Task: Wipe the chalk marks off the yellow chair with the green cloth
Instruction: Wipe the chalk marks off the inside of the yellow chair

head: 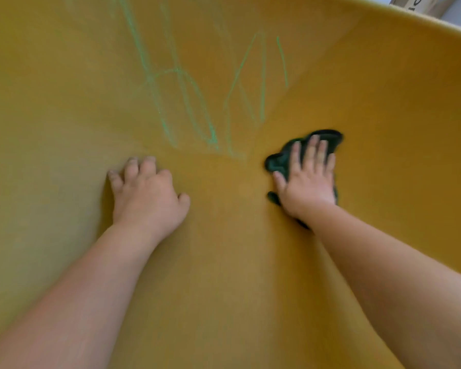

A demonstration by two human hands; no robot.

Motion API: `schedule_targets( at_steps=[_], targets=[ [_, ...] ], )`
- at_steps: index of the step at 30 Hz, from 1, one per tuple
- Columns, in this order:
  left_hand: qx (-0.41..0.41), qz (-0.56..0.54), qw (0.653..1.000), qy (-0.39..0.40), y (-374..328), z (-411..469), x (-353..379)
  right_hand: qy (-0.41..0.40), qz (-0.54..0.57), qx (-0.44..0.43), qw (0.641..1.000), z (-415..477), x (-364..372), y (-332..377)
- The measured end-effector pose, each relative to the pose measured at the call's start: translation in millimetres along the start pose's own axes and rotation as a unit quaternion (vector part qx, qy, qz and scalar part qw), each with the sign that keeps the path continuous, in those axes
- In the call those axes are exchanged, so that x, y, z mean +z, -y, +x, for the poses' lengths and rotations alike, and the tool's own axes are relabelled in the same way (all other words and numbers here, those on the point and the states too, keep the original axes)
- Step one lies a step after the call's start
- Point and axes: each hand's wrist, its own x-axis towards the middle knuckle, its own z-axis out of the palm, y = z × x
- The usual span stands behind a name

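Chalk marks [186, 102] in pale green are running across the yellow chair [64, 102], whose fabric is filling nearly the whole view. The marks are made of long strokes and loops, bright toward the middle and fainter toward the upper left, and they are sitting above and between the two hands.

Right of the chalk marks, and slightly lower, the right hand [308, 179] is lying flat, fingers spread wide, palm pressing down on the green cloth [280, 159]. The cloth is dark green and crumpled; its edges are showing beyond the fingertips, beside the thumb and under the wrist. It is resting on bare yellow fabric just beside the lowest chalk strokes, not touching them as far as the view shows.

Below the chalk marks and to their left, the left hand [147, 194] is resting knuckles-up on the chair, fingers curled in loosely, holding nothing. Its fingertips are lying near the bottom end of the strokes.

Far right of the marks, past the chair's curved rim, a cardboard box [421, 5] is peeking in at the top corner.
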Motion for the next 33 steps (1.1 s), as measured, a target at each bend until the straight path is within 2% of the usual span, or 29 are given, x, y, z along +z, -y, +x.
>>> schedule_targets(
  at_steps=[3, 5, 7, 9, 11, 12, 15, 19, 21, 23, 25, 28, 30, 31, 33],
  targets=[
    [0.015, -0.028, 0.999, -0.031, -4, 3, 0, 0.032, 0.066, -0.187, 0.98, -31, -2, 59],
    [0.034, -0.046, 0.997, -0.056, -5, 3, 4, 0.065, 0.082, -0.331, 0.938, -62, -2, 72],
    [0.046, -0.05, 0.996, -0.063, -4, 1, 11, 0.08, 0.073, -0.403, 0.909, -69, -1, 60],
    [0.047, -0.034, 0.997, -0.047, -2, -1, 18, 0.037, 0.032, -0.362, 0.931, -38, 2, 35],
    [0.043, -0.014, 0.998, -0.038, 0, -1, 24, -0.029, -0.001, -0.218, 0.976, 12, -4, -3],
    [0.04, -0.013, 0.998, -0.042, -1, 0, 25, -0.066, -0.016, -0.149, 0.987, 37, -13, -24],
    [0.023, -0.044, 0.997, -0.051, -9, 0, 26, -0.179, -0.051, -0.061, 0.981, 90, -54, -62],
    [0.021, -0.004, 1.0, -0.013, -20, -4, 31, -0.263, 0.011, 0.021, 0.965, 121, -89, -28],
    [0.018, 0.005, 1.0, -0.01, -22, -4, 34, -0.258, 0.027, -0.005, 0.966, 121, -78, 8],
    [0.02, 0.007, 1.0, -0.011, -24, -4, 36, -0.222, 0.033, -0.123, 0.967, 100, -51, 45],
    [0.022, 0.003, 1.0, -0.013, -25, -3, 36, -0.168, 0.033, -0.259, 0.951, 63, -20, 75],
    [0.02, -0.01, 1.0, -0.018, -23, -1, 32, -0.088, 0.018, -0.369, 0.925, 28, 0, 80],
    [0.018, -0.028, 0.999, -0.023, -22, -2, 28, -0.105, -0.019, -0.383, 0.918, 45, -12, 57],
    [0.019, -0.034, 0.999, -0.024, -21, -2, 26, -0.133, -0.044, -0.358, 0.923, 62, -24, 41],
    [0.02, -0.042, 0.999, -0.026, -20, -3, 24, -0.203, -0.071, -0.25, 0.944, 100, -62, 2]
  ],
)
